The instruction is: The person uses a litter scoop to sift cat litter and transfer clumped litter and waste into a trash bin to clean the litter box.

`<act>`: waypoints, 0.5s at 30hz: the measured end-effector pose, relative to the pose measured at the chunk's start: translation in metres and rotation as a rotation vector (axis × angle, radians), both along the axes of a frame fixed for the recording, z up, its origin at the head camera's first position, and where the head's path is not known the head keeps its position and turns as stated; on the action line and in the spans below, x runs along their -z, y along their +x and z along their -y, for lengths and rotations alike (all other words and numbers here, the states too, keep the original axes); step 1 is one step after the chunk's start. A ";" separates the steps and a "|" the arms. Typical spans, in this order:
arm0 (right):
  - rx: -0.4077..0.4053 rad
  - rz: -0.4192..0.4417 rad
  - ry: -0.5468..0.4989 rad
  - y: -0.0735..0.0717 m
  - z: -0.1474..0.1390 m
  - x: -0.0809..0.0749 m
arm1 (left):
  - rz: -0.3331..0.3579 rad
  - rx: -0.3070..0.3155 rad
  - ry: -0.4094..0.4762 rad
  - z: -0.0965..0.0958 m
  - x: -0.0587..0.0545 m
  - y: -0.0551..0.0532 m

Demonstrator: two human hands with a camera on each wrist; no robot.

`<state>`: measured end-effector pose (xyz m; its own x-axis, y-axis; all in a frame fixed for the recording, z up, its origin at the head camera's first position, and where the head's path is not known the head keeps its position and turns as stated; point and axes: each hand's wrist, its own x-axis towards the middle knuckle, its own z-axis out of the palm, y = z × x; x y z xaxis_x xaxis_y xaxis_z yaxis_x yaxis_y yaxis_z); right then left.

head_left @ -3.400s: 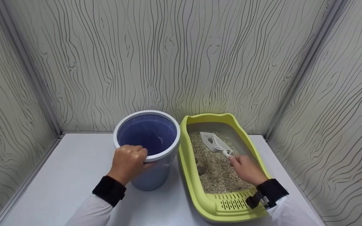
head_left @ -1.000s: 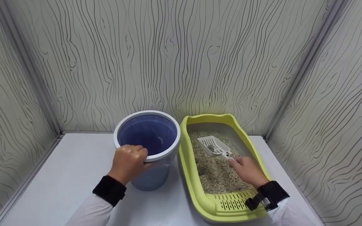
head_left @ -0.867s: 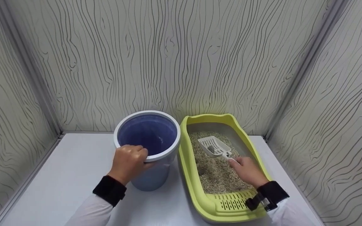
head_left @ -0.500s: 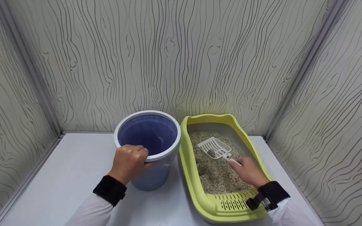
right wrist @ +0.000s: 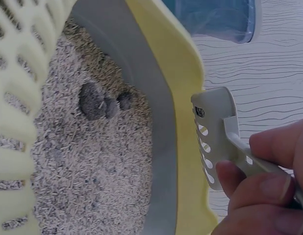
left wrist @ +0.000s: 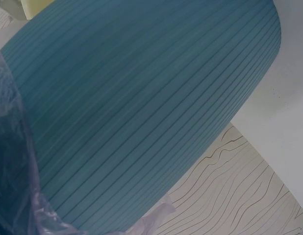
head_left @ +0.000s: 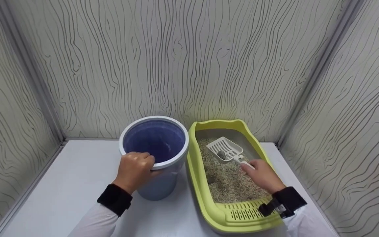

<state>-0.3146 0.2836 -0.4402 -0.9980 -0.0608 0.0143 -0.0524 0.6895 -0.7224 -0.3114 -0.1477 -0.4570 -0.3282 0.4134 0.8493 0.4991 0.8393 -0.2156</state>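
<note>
Both hands are gripping: left hand (head_left: pixel 133 171) curling over the near rim of one round blue-grey plastic bin (head_left: pixel 154 154), right hand (head_left: pixel 262 176) pinching one white slotted plastic scoop (head_left: pixel 225 149).
Scoop is hovering over the yellow-rimmed litter tray (head_left: pixel 222 217), carrying one dark clump (head_left: pixel 221 154); more clumps (right wrist: pixel 100 102) are lying in the litter, their count unclear, and the bin's depths are staying dim.

White slotted scoop (head_left: pixel 225 149) tilted above the litter, a grey clump (head_left: pixel 221 154) inside.

Head view looks down; wrist views sit close, sharing the bin (head_left: pixel 154 144) and tray (head_left: pixel 224 220).
</note>
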 end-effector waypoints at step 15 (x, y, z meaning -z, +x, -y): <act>0.002 -0.066 -0.053 0.006 0.021 -0.045 | -0.005 0.002 0.001 0.000 0.001 -0.001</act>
